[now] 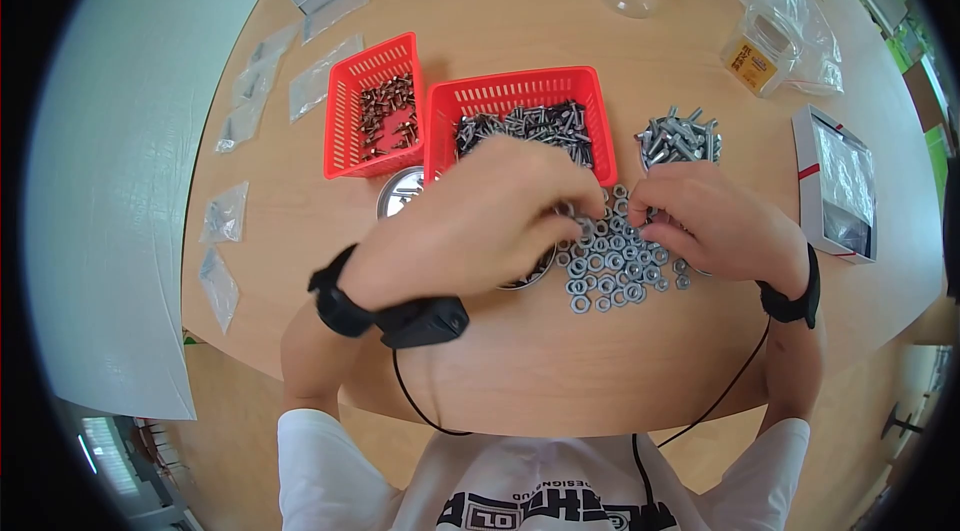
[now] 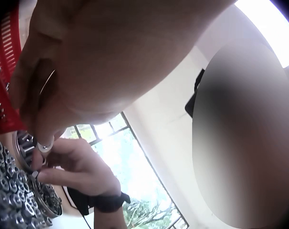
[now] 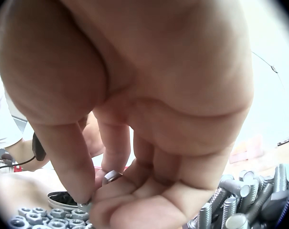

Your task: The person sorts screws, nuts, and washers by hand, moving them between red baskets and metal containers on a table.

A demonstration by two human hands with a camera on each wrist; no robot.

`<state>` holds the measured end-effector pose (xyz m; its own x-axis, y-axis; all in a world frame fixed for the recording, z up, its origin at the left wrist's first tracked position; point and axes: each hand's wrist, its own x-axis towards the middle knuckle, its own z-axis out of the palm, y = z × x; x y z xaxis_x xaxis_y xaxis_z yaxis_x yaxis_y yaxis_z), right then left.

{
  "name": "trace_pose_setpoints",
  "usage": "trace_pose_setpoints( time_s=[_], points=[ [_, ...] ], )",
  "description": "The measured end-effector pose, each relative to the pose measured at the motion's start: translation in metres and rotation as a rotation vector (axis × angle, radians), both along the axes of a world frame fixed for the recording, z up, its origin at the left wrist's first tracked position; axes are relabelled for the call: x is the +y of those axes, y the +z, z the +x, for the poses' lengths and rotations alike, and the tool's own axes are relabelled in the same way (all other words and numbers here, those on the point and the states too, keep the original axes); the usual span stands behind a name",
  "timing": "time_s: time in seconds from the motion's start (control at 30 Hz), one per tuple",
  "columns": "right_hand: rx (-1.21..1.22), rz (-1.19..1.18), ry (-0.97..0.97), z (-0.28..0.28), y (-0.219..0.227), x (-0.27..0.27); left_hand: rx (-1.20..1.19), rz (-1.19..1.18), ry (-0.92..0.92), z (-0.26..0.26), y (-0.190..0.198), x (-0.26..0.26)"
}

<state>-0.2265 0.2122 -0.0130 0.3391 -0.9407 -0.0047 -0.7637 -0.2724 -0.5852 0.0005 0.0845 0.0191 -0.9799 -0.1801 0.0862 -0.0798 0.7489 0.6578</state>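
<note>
Steel nuts (image 1: pixel 605 276) lie loose on a pale wooden table (image 1: pixel 520 361), below the fingertips of a person's two bare hands and spreading from there back towards the body. Left hand (image 1: pixel 490 216) reaches over the pile from its left side, thumb and fingertips pinching a small metal piece (image 2: pixel 46 147); right hand (image 1: pixel 715 216) mirrors it from the right, its thumb and forefinger gripping a second metal piece (image 2: pixel 35 174), though the fingers hide too much to tell nut from bolt. The fingertips face each other across a narrow gap above the far part of the pile, so neither hand is clearly nearer to the nuts. The nuts are rings, many of them flat, with no long axis of their own; which way the two pinched pieces point cannot be told. Just beyond the right hand, silver bolts (image 1: pixel 680 136) are heaped with their shafts at mixed angles. Beyond the left, a red basket (image 1: pixel 600 121) holds small screws (image 1: pixel 525 126), and a second red basket (image 1: pixel 340 131), farther left, carries copper-toned screws (image 1: pixel 390 111)
</note>
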Motion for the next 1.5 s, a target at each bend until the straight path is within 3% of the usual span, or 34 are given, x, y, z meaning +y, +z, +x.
trace_pose_setpoints(
  time_s=[0.27,0.4,0.8,0.83,1.03,1.2,1.43,1.5],
  points=[
    [0.173,-0.146,-0.15,0.009,-0.006,0.003,0.079,-0.682,0.133,-0.021,-0.051,0.044],
    [0.193,-0.092,-0.191,0.014,-0.013,0.001,0.097,-0.802,0.142,-0.02,-0.066,0.052],
    [0.143,-0.184,-0.122,0.008,-0.013,-0.001,0.029,-0.522,0.13,-0.015,-0.05,0.039],
    [0.123,-0.217,-0.11,0.005,-0.009,0.001,0.037,-0.53,0.129,-0.016,-0.049,0.04],
    [0.228,0.093,-0.257,0.001,0.011,0.011,0.102,-0.64,0.124,-0.028,-0.053,0.042],
    [0.245,0.078,-0.141,-0.003,0.011,0.009,0.123,-0.78,0.103,-0.039,-0.063,0.047],
    [0.177,-0.033,-0.211,0.001,-0.007,0.009,0.08,-0.809,0.077,-0.039,-0.07,0.05],
    [0.175,0.04,-0.19,0.001,-0.004,0.006,0.071,-0.78,0.074,-0.039,-0.07,0.049]
  ],
)
